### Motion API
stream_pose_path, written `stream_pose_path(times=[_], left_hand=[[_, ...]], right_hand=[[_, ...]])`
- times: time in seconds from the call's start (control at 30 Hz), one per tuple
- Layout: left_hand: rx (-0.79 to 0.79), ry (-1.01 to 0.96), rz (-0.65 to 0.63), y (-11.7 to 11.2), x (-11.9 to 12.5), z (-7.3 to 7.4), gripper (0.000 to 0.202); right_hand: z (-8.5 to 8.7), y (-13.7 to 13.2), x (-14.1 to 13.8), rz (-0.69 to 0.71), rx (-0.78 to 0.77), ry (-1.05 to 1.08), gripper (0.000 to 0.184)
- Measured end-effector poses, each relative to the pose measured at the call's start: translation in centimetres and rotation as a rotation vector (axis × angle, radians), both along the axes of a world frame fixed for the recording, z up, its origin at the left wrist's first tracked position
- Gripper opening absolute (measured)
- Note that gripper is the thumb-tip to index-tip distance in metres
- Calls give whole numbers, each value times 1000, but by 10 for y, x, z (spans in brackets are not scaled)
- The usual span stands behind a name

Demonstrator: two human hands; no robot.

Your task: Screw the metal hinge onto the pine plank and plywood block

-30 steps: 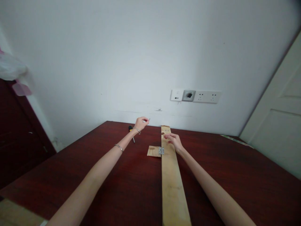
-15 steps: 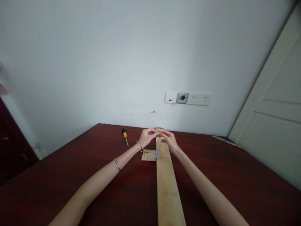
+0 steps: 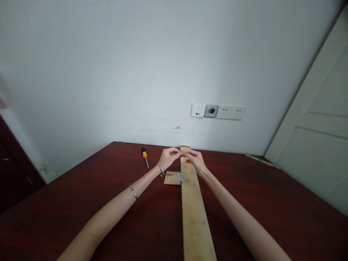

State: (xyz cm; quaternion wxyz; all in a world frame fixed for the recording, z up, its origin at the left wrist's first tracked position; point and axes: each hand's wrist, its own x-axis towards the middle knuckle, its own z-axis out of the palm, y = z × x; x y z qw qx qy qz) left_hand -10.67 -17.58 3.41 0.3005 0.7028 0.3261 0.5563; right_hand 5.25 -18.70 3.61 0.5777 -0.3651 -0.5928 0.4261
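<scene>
A long pale wooden plank (image 3: 194, 214) lies lengthwise on the dark red table (image 3: 81, 203). A small wooden block (image 3: 171, 177) sits against its left edge, joined by a small metal hinge (image 3: 180, 177). My left hand (image 3: 169, 157) and my right hand (image 3: 193, 159) meet above the plank's far end, fingertips pinched together on a tiny item I cannot make out. Bracelets ring my left wrist and forearm.
A screwdriver (image 3: 144, 155) with a yellow and black handle lies on the table left of my hands. Behind the table is a white wall with a row of sockets (image 3: 218, 111). A white door (image 3: 315, 137) stands at the right.
My left hand came right from near the screwdriver and met my right hand over the plank's far end. In the last half second the hands barely moved.
</scene>
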Motion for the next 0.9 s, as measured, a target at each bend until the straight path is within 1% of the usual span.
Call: stream_pose_path(times=[0.2, 0.3, 0.37, 0.47, 0.53, 0.57, 0.63, 0.73, 0.8, 0.9], left_hand=[[-3, 26, -46, 0, -2, -4, 17], [-17, 79, -94, 1, -6, -2, 19], [-28, 134, -123, 2, -11, 3, 20], [-21, 283, -136, 1, -21, 11, 23], [10, 460, -145, 0, -30, 13, 29], [28, 573, -153, -1, -35, 13, 35], [50, 814, -172, -1, -41, 7, 56], [15, 1097, -198, -1, -42, -12, 88], [-31, 1191, -212, -1, -39, -24, 101], [-76, 1222, -206, 0, -33, -37, 107]], right_hand=[[-3, 3, -1, -19, 35, -39, 26], [-4, 5, -2, -15, 66, -69, 25], [-5, 5, -2, -2, 87, -91, 24], [-7, 5, -1, 17, 99, -118, 23], [-9, 3, 1, 25, 93, -138, 21], [-12, 2, 3, 27, 86, -150, 21], [-17, 0, 6, 27, 71, -177, 19], [-28, -5, 11, 14, 52, -221, 17], [-36, -10, 12, -2, 44, -250, 17], [-47, -15, 11, -24, 39, -297, 18]])
